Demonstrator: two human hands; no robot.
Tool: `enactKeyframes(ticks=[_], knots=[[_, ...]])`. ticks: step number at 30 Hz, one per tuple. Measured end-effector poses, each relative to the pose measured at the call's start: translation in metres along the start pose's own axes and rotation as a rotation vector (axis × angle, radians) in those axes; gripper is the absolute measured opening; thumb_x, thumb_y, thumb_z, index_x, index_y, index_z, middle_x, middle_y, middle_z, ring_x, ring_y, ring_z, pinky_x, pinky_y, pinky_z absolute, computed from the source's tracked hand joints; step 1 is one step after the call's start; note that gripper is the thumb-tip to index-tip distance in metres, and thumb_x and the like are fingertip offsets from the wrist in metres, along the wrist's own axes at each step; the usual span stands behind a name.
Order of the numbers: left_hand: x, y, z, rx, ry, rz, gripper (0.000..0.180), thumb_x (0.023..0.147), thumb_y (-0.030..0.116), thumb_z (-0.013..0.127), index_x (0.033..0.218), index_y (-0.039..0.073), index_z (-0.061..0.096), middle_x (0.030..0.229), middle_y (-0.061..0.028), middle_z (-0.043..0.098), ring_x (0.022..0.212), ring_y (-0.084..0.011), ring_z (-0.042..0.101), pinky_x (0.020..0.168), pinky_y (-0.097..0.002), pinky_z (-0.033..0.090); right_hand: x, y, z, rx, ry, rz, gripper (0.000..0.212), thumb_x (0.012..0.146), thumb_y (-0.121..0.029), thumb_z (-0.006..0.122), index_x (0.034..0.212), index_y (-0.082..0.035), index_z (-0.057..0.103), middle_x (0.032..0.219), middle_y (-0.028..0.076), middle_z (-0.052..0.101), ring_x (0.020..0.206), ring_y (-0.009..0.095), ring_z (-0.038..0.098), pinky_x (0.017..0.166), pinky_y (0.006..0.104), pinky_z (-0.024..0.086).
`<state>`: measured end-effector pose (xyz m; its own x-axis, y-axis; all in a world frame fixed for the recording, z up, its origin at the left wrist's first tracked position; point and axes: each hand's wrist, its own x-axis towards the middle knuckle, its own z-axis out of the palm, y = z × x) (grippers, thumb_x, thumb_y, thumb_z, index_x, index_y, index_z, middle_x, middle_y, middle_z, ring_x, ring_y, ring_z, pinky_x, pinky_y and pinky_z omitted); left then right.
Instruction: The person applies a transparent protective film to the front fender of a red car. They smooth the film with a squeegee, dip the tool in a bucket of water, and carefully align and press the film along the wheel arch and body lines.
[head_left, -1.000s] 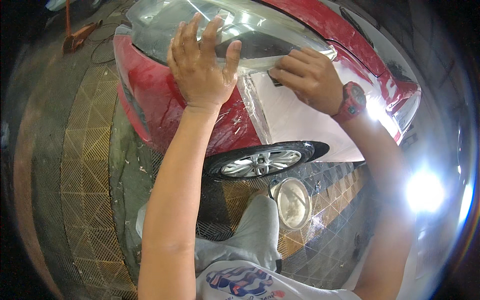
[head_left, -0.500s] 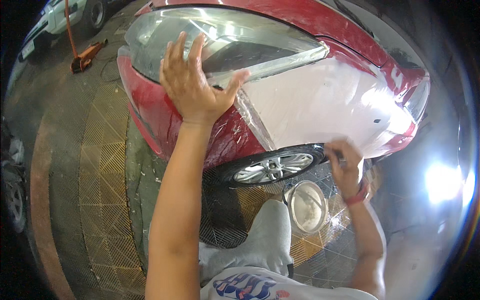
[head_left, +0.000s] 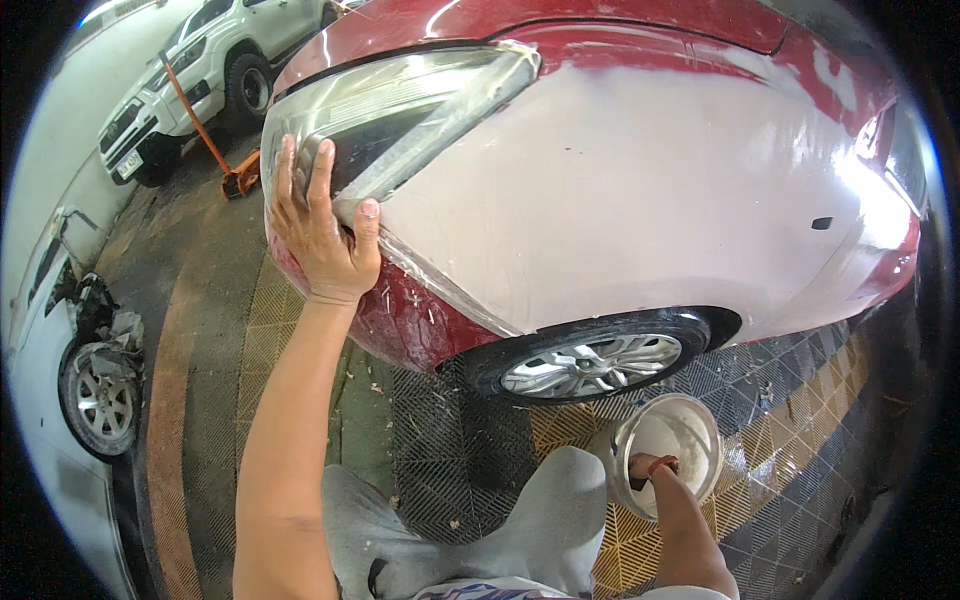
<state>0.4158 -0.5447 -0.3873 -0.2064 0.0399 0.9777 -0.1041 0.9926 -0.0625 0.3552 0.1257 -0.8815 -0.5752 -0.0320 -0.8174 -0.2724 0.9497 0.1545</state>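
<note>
My left hand (head_left: 325, 235) rests with spread fingers against the corner of the car's headlight (head_left: 390, 115), its thumb near the taped edge. Strips of masking tape (head_left: 450, 120) run along the headlight's border and down the bumper seam. Behind them stretches a fender (head_left: 600, 190) coated in pale, pinkish-white primer, while the bumper (head_left: 410, 315) stays red. My right hand (head_left: 652, 468) is down inside a whitish bucket (head_left: 705, 415), fingers curled. Something dark shows at its fingers, too small and shaded to name.
The car's front wheel (head_left: 600, 368) stands just beyond the bucket. Patterned grating tiles (head_left: 460, 440) cover the floor. Farther off are an orange floor jack (head_left: 240, 178), a white vehicle (head_left: 205, 75) and, at the left, a damaged car with a bare wheel (head_left: 103, 400).
My right hand has gone from beside the fender down into the bucket. The view has shifted, and my left hand now lies at the headlight's lower corner.
</note>
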Motion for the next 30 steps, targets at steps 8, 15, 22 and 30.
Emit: enactKeyframes(ticks=[8,15,22,30], knots=[[0.001,-0.001,-0.002,0.043,-0.019,0.025,0.066,0.104,0.041,0.054,0.162,0.012,0.042,0.166,-0.0244,0.037,0.153,-0.0416,0.035,0.124,-0.0558,0.029,-0.005,0.003,-0.001,-0.178,-0.009,-0.169,0.039,0.1,-0.043,0.06,0.129,-0.021,0.074,0.125,0.005,0.073,0.12,0.025,0.065,0.101,0.044,0.052],[-0.004,0.008,-0.011,0.064,-0.056,-0.019,0.061,0.104,0.04,0.057,0.158,0.014,0.048,0.163,-0.0186,0.043,0.152,-0.0376,0.036,0.125,-0.0555,0.025,-0.164,0.01,-0.193,0.087,0.555,-0.531,0.043,0.1,-0.047,0.065,0.128,-0.015,0.074,0.129,0.013,0.073,0.124,0.033,0.066,0.107,0.0447,0.052],[0.061,0.091,-0.005,-0.12,-0.279,0.159,0.06,0.103,0.044,0.062,0.159,0.028,0.05,0.168,-0.0032,0.041,0.156,-0.0308,0.033,0.13,-0.0543,0.016,-0.477,-0.146,-0.452,-0.21,1.562,-0.726,0.028,0.098,-0.035,0.069,0.113,-0.012,0.07,0.089,0.016,0.074,0.085,0.04,0.071,0.077,0.053,0.055],[0.097,0.059,-0.012,-0.13,-0.38,0.311,0.068,0.097,0.051,0.067,0.161,0.041,0.045,0.174,0.0045,0.031,0.162,-0.027,0.025,0.135,-0.0539,0.015,-0.513,-0.244,-0.544,-0.321,2.014,-0.746,0.044,0.092,-0.035,0.076,0.13,-0.013,0.072,0.112,0.014,0.077,0.105,0.036,0.073,0.088,0.0491,0.058]])
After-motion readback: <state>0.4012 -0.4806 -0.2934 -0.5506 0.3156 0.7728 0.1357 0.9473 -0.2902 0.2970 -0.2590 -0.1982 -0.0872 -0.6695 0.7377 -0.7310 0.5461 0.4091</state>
